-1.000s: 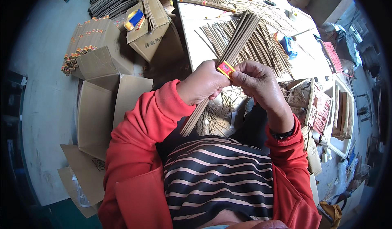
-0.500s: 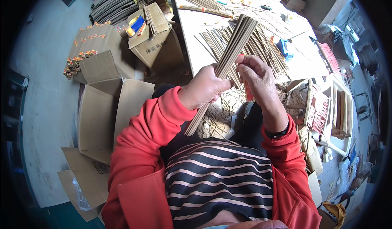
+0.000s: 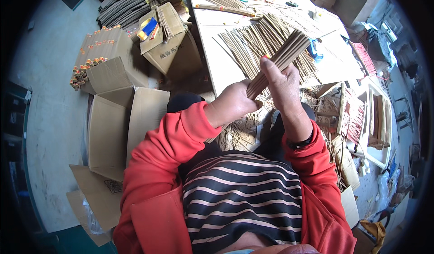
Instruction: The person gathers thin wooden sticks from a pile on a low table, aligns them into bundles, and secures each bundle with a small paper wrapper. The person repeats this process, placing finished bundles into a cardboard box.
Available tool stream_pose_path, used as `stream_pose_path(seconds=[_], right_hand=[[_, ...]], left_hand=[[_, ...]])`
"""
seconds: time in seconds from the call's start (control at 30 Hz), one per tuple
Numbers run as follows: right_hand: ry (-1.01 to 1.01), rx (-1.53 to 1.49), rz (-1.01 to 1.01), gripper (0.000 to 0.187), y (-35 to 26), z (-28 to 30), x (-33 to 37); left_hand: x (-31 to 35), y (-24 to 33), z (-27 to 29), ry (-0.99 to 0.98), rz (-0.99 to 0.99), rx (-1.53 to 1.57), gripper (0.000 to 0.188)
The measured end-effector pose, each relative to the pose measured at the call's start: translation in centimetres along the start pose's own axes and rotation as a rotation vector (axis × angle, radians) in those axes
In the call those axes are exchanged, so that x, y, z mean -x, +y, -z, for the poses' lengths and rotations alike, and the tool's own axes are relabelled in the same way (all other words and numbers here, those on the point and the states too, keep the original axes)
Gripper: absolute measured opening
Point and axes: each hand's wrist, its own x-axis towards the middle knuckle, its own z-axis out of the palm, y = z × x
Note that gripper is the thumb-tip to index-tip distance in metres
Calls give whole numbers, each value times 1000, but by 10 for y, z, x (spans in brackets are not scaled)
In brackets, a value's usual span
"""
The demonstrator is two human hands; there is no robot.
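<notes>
A bundle of thin brown sticks (image 3: 275, 64) was gripped by both hands above the lap, tilted up toward the white desk (image 3: 217, 50). The left hand (image 3: 233, 102) was clamped around its lower part, the right hand (image 3: 282, 84) closed higher up (fingers across the sticks). More loose sticks (image 3: 246, 39) were spread on the desk beyond.

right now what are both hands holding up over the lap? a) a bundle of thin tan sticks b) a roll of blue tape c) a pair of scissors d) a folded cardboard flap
a: the left hand grips the lower part of a bundle of thin tan sticks, and the right hand closes around it higher up, above the white table strewn with more loose sticks.
</notes>
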Motion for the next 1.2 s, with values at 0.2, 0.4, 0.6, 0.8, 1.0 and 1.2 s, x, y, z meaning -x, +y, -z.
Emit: stream_pose_path(seconds=[0.2,0.4,0.6,0.8,1.0,1.2], right_hand=[[-142,187,4,37,0,12,-4],[-263,18,-46,29,-10,30,22],[-349,-34,-183,29,-3,11,34],[-308,-6,-311,21,0,4,36],[-273,130,-347,27,-3,2,34],[-225,143,-315,34,5,0,35]], left_hand=[[11,-5,3,27,70,73,22],[16,-6,18,97,147,171,16],[19,8,3,60,96,294,8],[20,2,5,34,70,250,11],[16,-14,3,50,-1,204,12],[-1,-58,-1,85,-114,208,16]])
